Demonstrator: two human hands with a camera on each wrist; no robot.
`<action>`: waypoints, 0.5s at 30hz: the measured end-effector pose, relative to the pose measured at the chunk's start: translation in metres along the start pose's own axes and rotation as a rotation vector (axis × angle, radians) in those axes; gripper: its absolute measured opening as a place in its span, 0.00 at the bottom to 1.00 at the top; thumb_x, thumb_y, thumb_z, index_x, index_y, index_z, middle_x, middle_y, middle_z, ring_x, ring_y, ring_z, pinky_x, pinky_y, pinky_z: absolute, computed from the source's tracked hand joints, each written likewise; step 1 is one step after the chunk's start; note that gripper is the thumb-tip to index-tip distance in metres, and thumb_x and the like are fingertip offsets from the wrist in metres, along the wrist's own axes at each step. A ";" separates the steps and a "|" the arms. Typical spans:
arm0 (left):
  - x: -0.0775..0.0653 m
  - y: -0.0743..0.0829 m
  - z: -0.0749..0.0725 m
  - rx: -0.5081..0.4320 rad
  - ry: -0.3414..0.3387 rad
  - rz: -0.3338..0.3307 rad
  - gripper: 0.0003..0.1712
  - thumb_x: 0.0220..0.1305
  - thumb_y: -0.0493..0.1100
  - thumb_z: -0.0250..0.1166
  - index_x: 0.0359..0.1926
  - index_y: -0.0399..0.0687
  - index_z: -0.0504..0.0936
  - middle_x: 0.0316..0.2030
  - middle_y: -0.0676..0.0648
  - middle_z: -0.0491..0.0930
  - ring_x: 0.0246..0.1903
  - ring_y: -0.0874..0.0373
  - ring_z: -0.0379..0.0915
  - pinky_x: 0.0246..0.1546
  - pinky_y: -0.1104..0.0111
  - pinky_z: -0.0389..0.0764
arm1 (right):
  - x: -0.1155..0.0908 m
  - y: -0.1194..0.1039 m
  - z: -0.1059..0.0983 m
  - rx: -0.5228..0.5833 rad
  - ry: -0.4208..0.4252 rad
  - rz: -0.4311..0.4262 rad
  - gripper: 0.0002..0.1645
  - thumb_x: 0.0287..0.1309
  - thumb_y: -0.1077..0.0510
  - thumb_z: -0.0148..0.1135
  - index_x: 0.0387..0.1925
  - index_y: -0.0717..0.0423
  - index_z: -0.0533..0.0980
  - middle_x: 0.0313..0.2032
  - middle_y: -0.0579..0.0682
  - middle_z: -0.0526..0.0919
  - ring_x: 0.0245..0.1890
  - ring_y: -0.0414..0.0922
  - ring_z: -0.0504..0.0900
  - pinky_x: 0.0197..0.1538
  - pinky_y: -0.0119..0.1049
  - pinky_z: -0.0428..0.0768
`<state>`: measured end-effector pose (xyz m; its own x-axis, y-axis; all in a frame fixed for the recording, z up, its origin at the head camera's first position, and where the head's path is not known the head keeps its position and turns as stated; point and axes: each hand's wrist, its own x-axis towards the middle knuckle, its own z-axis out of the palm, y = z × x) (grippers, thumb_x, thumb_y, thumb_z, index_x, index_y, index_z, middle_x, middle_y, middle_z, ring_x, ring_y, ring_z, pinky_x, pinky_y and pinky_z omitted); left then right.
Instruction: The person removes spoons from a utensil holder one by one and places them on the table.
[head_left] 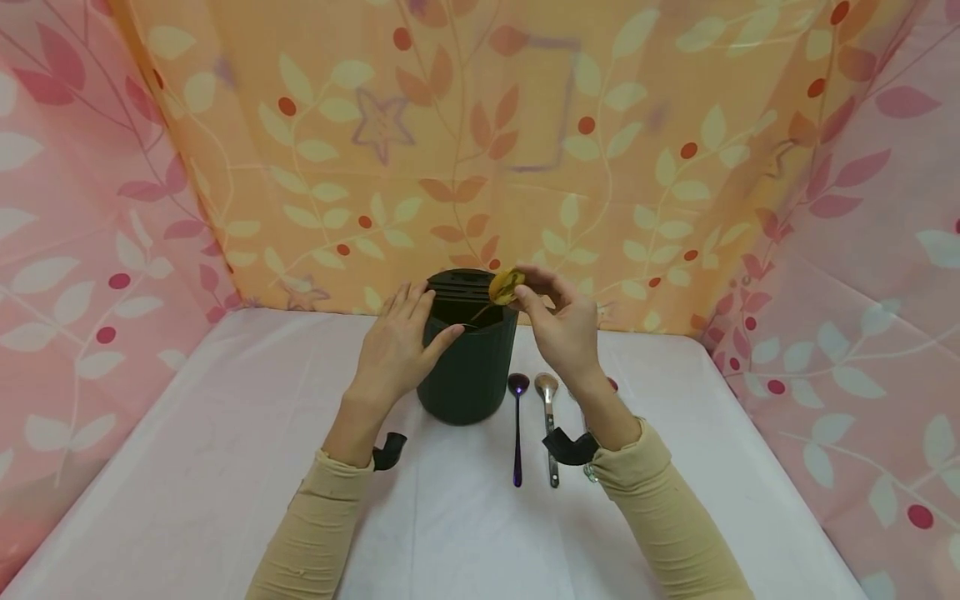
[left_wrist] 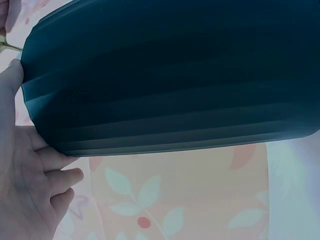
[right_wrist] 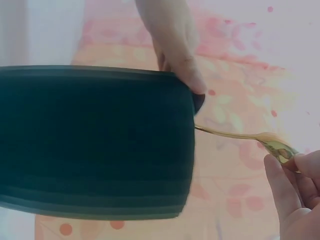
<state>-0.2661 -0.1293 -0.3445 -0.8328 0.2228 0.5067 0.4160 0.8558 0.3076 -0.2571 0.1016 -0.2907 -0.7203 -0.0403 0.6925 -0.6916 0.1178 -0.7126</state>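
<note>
A dark green utensil holder (head_left: pixel 465 383) stands upright on the white-covered table, with a slatted divider (head_left: pixel 461 286) across its far part. My left hand (head_left: pixel 393 350) steadies it at the left; in the left wrist view the thumb is at the rim and the fingers (left_wrist: pixel 55 160) lie along the side. Above the rim's right side, my right hand (head_left: pixel 562 329) pinches a gold spoon (head_left: pixel 506 286) by its bowl. The handle (right_wrist: pixel 220 132) slants down into the holder, and its lower end is hidden inside.
Right of the holder lie a purple spoon (head_left: pixel 517 385) and a silver spoon (head_left: pixel 547 386) with a dark handle. Another utensil (head_left: pixel 589 472) is mostly hidden under my right forearm. Flowered cloth (head_left: pixel 480 183) rises behind the table and on both sides.
</note>
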 end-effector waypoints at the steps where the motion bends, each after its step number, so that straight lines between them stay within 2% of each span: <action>1: 0.000 0.000 0.000 -0.001 0.000 0.000 0.49 0.75 0.71 0.53 0.77 0.36 0.65 0.78 0.35 0.60 0.80 0.40 0.48 0.81 0.52 0.46 | 0.000 -0.001 -0.002 0.011 0.008 -0.010 0.18 0.64 0.75 0.65 0.56 0.71 0.80 0.47 0.65 0.85 0.44 0.45 0.86 0.46 0.34 0.88; 7: 0.000 0.000 0.001 -0.005 0.000 0.001 0.49 0.75 0.71 0.53 0.77 0.36 0.64 0.78 0.35 0.60 0.80 0.40 0.47 0.81 0.51 0.46 | -0.001 -0.007 -0.018 0.081 0.071 -0.061 0.19 0.63 0.78 0.63 0.56 0.75 0.77 0.47 0.65 0.83 0.44 0.45 0.86 0.47 0.38 0.88; 15: 0.000 -0.001 0.002 -0.006 0.010 0.008 0.50 0.75 0.72 0.52 0.77 0.36 0.64 0.77 0.34 0.60 0.79 0.38 0.49 0.80 0.49 0.49 | -0.004 -0.014 -0.046 0.180 0.177 -0.026 0.18 0.68 0.73 0.62 0.58 0.74 0.75 0.47 0.56 0.83 0.48 0.49 0.85 0.51 0.39 0.87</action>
<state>-0.2672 -0.1292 -0.3470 -0.8261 0.2248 0.5168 0.4246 0.8512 0.3085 -0.2418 0.1461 -0.2781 -0.6928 0.1353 0.7083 -0.7193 -0.0606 -0.6920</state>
